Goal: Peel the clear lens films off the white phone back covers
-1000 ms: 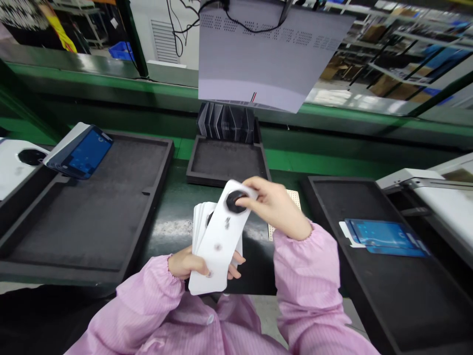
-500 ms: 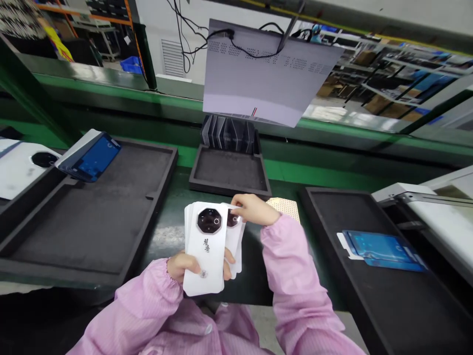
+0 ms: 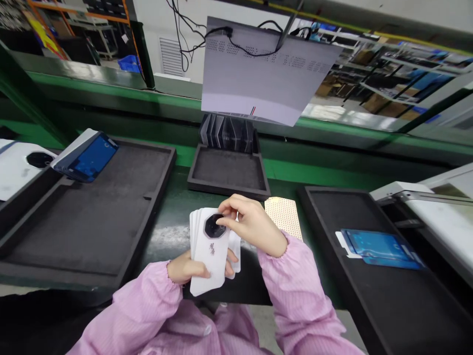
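One fanned stack of white phone back panels (image 3: 211, 268), exact number obscured by overlap; one dotted sheet (image 3: 284, 215); three black trays (image 3: 229, 167). The left hand (image 3: 184, 267) grips the stack's lower part; the right hand (image 3: 253, 223) is narrowed at the front panel's upper right corner, pinch indeterminable. The stack is held above the bench (image 3: 168, 227) near its front edge; bench surface separates it from the left-hand tray's right edge.

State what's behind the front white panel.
More white panels show at both sides, plus fingertips of the left hand; the front panel hides the rest.
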A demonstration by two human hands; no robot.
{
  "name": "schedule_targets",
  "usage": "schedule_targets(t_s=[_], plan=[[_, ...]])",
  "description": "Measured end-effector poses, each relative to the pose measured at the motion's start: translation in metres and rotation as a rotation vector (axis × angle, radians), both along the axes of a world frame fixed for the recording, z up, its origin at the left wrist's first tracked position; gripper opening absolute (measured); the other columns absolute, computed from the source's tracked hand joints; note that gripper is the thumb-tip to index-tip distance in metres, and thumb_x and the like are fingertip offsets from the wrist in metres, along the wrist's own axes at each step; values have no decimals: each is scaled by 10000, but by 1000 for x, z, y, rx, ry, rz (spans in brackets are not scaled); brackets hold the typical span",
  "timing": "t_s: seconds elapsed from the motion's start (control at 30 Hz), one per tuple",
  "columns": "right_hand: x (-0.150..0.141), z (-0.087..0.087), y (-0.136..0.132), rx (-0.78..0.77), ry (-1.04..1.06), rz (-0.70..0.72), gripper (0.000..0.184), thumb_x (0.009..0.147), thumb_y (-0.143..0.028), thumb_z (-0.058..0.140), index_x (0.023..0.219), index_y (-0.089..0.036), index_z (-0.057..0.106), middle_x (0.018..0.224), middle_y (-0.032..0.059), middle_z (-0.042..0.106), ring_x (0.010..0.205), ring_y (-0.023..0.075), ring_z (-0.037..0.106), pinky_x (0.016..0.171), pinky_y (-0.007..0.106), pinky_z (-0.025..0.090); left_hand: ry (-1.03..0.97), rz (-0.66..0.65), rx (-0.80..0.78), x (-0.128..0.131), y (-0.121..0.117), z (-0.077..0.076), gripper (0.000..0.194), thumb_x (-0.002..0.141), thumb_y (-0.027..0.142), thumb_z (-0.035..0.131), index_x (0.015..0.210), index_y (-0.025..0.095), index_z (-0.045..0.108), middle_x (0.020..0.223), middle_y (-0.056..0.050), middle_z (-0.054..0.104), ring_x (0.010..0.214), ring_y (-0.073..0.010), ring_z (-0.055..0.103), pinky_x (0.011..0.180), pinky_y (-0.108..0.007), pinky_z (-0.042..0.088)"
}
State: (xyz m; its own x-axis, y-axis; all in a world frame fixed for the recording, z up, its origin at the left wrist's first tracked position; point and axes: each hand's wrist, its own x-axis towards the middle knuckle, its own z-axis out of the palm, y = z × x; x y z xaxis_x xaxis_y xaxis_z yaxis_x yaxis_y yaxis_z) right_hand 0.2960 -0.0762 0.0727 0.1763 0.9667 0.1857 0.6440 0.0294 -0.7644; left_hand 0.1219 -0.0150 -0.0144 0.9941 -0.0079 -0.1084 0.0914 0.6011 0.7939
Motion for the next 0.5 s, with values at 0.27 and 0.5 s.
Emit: schedule_targets(t_s=[0.27, 0.5], plan=[[5, -1, 0, -78, -20, 33, 113, 735, -101, 643, 693, -177, 570, 673, -34, 540, 571, 81, 504, 544, 213, 395, -66, -9, 163, 1, 0, -7, 428, 611, 193, 570, 1030, 149, 645, 1134, -112, 585, 994, -295, 563, 849, -419, 442], [-9, 15, -17, -72, -304, 136, 118, 798, -71, 527, 722, -162, 531, 807, 44, 543, 782, 162, 505, 688, 288, 426, 36, 44, -57, 2, -4, -4, 548, 486, 68, 455, 994, 114, 655, 852, -87, 702, 846, -250, 623, 696, -318, 470]])
